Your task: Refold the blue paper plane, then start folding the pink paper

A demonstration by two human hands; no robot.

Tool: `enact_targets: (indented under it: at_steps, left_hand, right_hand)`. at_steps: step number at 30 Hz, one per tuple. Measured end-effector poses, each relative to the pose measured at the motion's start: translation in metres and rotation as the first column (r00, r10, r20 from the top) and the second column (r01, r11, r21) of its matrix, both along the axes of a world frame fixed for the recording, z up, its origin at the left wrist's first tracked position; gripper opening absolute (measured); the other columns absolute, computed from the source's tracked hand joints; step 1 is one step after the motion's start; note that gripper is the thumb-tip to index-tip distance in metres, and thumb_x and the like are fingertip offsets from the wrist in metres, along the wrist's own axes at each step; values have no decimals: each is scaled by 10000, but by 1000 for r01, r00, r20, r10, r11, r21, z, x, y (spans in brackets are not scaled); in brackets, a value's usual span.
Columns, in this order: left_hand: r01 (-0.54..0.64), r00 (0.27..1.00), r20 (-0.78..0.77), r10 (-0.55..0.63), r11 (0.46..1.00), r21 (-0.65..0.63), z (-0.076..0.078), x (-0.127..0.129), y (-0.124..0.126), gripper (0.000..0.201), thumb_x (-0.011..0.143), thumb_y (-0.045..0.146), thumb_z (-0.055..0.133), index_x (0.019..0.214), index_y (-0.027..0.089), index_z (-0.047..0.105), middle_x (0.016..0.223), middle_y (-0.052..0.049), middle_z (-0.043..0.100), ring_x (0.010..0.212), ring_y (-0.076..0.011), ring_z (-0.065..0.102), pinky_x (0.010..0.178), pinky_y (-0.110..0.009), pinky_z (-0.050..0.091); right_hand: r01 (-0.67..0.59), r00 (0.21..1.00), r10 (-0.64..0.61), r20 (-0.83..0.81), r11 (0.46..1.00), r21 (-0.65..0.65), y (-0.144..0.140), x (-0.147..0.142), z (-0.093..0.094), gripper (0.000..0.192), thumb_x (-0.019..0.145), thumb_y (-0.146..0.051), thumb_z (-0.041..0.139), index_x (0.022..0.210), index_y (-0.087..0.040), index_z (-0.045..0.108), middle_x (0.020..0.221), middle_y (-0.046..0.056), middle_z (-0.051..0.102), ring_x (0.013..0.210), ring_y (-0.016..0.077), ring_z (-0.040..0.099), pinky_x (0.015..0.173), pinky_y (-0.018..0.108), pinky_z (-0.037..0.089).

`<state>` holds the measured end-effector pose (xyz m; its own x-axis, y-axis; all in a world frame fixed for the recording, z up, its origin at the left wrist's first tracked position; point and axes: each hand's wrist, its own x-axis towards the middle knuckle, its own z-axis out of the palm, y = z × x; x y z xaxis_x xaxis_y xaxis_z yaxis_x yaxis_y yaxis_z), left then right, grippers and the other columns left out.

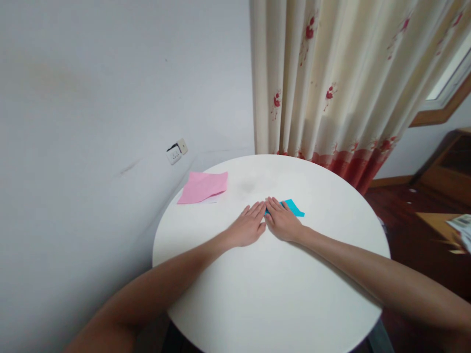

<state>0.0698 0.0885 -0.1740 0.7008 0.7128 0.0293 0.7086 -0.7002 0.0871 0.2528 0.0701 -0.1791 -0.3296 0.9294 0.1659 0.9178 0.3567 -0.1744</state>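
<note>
A small piece of blue paper (293, 207) lies on the round white table (272, 299), mostly covered by my hands. My right hand (282, 220) lies flat on top of it, fingers pointing away from me. Beside it, my left hand (248, 226) also presses flat, fingertips at the paper's left edge. The two hands touch side by side near the table's middle. Only the right corner of the blue paper shows.
Pink paper sheets (203, 187) lie at the table's far left, over a white sheet. A white wall with a socket (176, 151) stands to the left, a flowered curtain (331, 83) behind. Wooden floor and furniture (445, 171) are to the right.
</note>
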Motion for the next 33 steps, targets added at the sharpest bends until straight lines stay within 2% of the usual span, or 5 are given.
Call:
enact_targets:
  at_steps: [10, 16, 23, 29, 33]
  left_hand:
    - [-9, 1000, 16, 9, 1000, -2, 0, 0, 2, 646, 1046, 477, 133, 1579, 113, 156, 1654, -109, 109, 1537, -204, 90, 1239, -434, 120]
    - [-21, 1000, 9, 21, 1000, -2, -1, -2, 3, 708, 1026, 592, 176, 1587, 160, 159, 1655, -99, 106, 1539, -242, 66, 1237, -483, 111]
    - [-29, 1000, 0, 29, 999, -19, 5, -1, -1, 713, 1020, 613, 191, 1592, 188, 148, 1654, -99, 99, 1538, -264, 66, 1231, -515, 112]
    - [-27, 1000, -2, 27, 999, -26, 4, -2, 0, 659, 1029, 584, 207, 1582, 225, 195, 1654, -92, 111, 1536, -272, 88, 1224, -540, 126]
    - [-23, 1000, 13, 23, 1000, 17, -3, -2, 2, 610, 1043, 511, 208, 1577, 218, 207, 1653, -79, 142, 1538, -254, 72, 1233, -513, 104]
  right_hand:
    - [-54, 997, 56, 56, 998, -32, 0, 2, -1, 628, 1029, -371, 214, 1562, -42, 262, 1630, 150, 211, 1522, 271, 158, 1217, 501, 169]
    - [127, 991, -123, 54, 989, -79, 11, 16, -4, 701, 1032, -494, 169, 1559, -41, 262, 1633, 166, 191, 1522, 293, 151, 1207, 525, 174]
    - [245, 969, -242, 54, 968, -54, 20, 29, -3, 644, 1035, -399, 214, 1539, -3, 277, 1622, 196, 222, 1511, 328, 173, 1199, 536, 181]
    - [102, 993, -105, 48, 993, 55, 18, 14, -2, 587, 985, -212, 276, 1529, 8, 302, 1613, 200, 247, 1512, 298, 185, 1211, 489, 176]
    - [-22, 999, 21, 31, 999, 32, 19, 3, -4, 562, 1016, -257, 228, 1518, -36, 353, 1597, 168, 310, 1493, 272, 257, 1197, 462, 235]
